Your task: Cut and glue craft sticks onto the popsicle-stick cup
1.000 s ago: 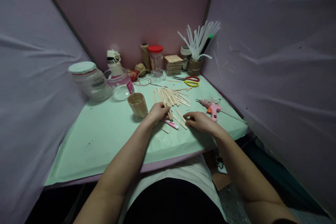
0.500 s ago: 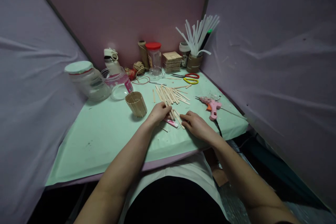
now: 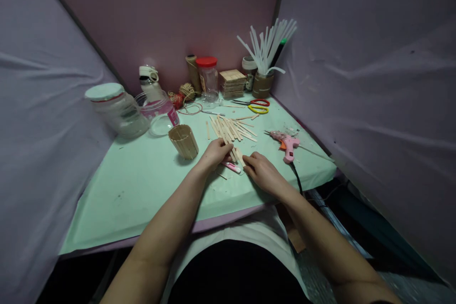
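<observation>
My left hand [image 3: 217,152] is closed around a few wooden craft sticks [image 3: 233,154] near the front middle of the table. Close by on the right, my right hand [image 3: 259,169] pinches another craft stick [image 3: 240,156] by its near end. Beneath the hands lies a pink and white cutter [image 3: 231,167], partly covered by my left hand. A loose pile of craft sticks [image 3: 233,128] spreads just beyond. To the left stands a round cup made of craft sticks [image 3: 184,142].
A pink glue gun [image 3: 288,145] lies at the right, its cord running over the table's front edge. Red and yellow scissors [image 3: 258,105] rest behind the pile. Along the back stand a red-lidded jar [image 3: 209,80], stacked wooden squares [image 3: 232,84] and a holder of white glue sticks [image 3: 262,85]. Clear jars [image 3: 121,114] stand left.
My right hand has moved slightly left and its fingers have closed on the craft stick, which has shifted toward the sticks in my left hand. My left hand keeps its hold.
</observation>
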A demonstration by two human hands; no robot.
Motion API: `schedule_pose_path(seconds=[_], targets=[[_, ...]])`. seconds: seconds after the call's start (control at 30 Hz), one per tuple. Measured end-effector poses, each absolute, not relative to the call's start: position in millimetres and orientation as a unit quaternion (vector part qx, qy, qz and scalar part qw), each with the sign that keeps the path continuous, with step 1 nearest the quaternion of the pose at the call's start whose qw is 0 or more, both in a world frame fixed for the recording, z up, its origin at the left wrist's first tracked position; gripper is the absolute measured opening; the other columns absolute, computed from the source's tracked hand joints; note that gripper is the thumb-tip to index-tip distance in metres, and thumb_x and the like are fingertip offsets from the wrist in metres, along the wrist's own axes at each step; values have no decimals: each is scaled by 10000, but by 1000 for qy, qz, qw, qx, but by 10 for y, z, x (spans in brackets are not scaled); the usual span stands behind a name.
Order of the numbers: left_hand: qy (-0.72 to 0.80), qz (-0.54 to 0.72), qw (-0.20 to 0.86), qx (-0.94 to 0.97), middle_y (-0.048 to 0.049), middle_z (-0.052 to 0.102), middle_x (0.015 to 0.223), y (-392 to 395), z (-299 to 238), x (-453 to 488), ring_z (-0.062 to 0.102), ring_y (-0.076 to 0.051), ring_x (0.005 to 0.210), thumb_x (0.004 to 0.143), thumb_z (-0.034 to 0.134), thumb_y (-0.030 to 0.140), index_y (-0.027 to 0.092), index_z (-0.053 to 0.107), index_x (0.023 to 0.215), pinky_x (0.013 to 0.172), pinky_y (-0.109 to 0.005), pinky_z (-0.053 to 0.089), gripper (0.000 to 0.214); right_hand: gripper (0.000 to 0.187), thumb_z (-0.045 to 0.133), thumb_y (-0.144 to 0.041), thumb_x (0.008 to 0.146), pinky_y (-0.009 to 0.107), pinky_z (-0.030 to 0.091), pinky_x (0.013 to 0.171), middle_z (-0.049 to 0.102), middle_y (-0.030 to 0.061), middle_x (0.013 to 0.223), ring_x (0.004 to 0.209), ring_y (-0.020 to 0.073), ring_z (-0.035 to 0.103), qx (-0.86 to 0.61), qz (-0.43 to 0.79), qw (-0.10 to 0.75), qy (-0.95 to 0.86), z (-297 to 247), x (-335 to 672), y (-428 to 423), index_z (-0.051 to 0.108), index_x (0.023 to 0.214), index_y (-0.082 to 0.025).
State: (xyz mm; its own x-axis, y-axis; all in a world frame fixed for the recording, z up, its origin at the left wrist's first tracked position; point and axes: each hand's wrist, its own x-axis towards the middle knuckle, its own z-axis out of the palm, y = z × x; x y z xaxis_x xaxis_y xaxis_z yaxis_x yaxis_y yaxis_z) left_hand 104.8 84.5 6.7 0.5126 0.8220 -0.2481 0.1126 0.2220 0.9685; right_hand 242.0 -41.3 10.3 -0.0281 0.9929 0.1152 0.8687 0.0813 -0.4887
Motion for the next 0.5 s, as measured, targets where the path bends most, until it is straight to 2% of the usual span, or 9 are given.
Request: schedule_pose_path(seconds=[0.17, 0.5], targets=[[415, 269, 659, 567, 9, 547, 568, 849, 70, 1037, 506, -69, 426, 789, 635, 193, 138, 530, 704, 430, -186, 429, 146, 174, 530, -172, 909, 269, 385, 744, 528, 45, 884, 836, 189, 524, -664, 148, 232, -696, 78, 2422, -413, 604, 1067, -183], [414, 275, 650, 575, 31, 514, 518, 840, 68, 1042, 478, -65, 386, 782, 664, 224, 139, 539, 707, 389, -172, 372, 169, 180, 527, -157, 901, 266, 397, 753, 524, 38, 892, 835, 184, 534, -663, 147, 241, -694, 87, 2406, -411, 616, 1052, -195]])
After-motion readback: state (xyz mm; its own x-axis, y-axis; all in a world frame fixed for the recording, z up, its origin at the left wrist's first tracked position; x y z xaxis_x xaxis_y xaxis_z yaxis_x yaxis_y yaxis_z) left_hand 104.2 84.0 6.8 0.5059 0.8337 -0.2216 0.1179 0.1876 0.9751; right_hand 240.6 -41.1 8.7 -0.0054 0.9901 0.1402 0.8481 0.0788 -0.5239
